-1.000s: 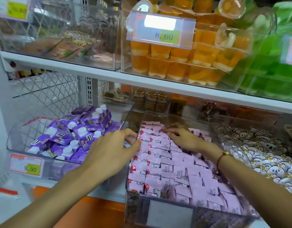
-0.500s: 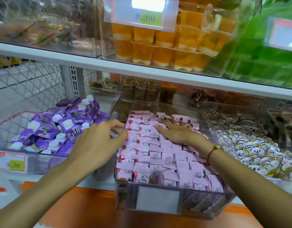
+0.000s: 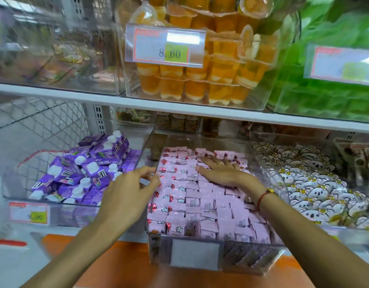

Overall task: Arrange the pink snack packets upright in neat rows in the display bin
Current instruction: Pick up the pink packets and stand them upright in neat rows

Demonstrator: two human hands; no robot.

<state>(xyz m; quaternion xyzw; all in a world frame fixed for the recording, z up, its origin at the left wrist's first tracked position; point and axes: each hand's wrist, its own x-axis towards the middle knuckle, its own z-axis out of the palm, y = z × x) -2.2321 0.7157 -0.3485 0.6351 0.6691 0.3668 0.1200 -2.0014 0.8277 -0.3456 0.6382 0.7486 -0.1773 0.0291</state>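
Our right hand [image 3: 221,173] lies flat, fingers spread, on the far packets [image 3: 200,206], which fill the bin [image 3: 192,256] in the middle. Our left hand [image 3: 127,194] touches the bin's left wall, fingers loosely curled, holding nothing. We should press lightly, nudging tilted packets upright. Price tags read 8.60 [image 3: 172,53] and 9.90 [image 3: 37,216].

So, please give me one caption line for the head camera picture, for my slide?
Right hand presses flat on pink packets in the clear bin; left hand touches its left wall.
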